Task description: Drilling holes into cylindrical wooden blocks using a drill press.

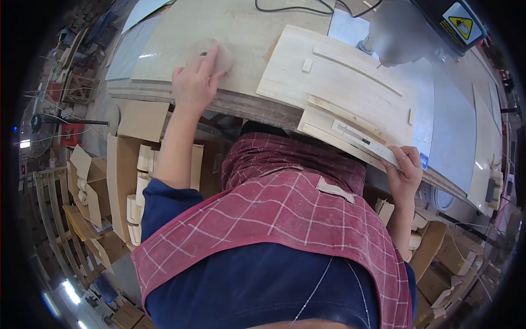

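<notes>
My left hand [196, 88] reaches over a round, pale, see-through dish [226, 59] on the table. Its index finger stretches onto the dish and the thumb stands apart; a small dark bit [204, 54] shows beside the fingertips. My right hand [405, 167] grips the near right end of a pale flat strip [378, 148], thumb below and fingers above. A small dark mark or fitting sits partway along that strip. Beneath it lies a light wooden board [315, 129] with a raised ledge [342, 116], at the table's front edge.
A larger wooden board [290, 60] with thin battens lies behind. At the right stands a grey machine head [397, 33] with a pointed tip and a yellow warning label. A black cable [296, 9] crosses the back. Cardboard boxes [123, 181] of pale wooden pieces stand below the table.
</notes>
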Tool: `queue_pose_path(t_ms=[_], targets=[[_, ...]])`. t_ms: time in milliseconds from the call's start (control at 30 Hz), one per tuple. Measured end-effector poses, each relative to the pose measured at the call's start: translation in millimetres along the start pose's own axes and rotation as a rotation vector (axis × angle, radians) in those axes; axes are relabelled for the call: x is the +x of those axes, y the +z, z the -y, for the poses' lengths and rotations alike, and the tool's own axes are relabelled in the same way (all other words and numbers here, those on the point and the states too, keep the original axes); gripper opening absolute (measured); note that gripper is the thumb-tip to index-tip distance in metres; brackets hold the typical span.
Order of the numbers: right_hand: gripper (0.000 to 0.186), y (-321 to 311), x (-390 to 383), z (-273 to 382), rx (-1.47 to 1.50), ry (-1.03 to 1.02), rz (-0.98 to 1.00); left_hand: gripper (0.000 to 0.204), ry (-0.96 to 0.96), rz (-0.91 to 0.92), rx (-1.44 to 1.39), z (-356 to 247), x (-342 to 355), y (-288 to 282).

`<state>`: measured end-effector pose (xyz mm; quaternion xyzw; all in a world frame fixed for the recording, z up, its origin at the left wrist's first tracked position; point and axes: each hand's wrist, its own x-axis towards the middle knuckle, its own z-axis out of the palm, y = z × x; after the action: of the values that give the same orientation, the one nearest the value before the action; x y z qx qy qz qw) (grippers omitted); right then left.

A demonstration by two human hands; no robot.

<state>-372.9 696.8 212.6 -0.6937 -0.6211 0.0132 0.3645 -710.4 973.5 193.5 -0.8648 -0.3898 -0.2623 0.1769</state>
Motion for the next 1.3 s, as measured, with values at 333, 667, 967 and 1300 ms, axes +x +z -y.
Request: queue_pose_path(t_ms=[333,667,967,1300], targets=[[0.033,-12.5,4.1,0.1,-0.041,-0.014,-0.061,0.043,-0.468,0.216,-0.151,2.4,17.2,-19.4],[0.034,-10.5,9.2,7.0,0.077,0.07,-0.104,0.039,-0.696,0.14,-1.238,-98.6,23.9,-42.5],[0.031,-26.1,-0.1,-4.3,0.055,0.099,-0.035,0.043,-0.596,0.114,-1.33,-129.2,13.5,-31.8],[0.029,-25.8,-3.6,-2.7,0.168,0.15,-0.035,0.043,-0.625,0.125,-1.511,-149.1,5.8,-27.5]])
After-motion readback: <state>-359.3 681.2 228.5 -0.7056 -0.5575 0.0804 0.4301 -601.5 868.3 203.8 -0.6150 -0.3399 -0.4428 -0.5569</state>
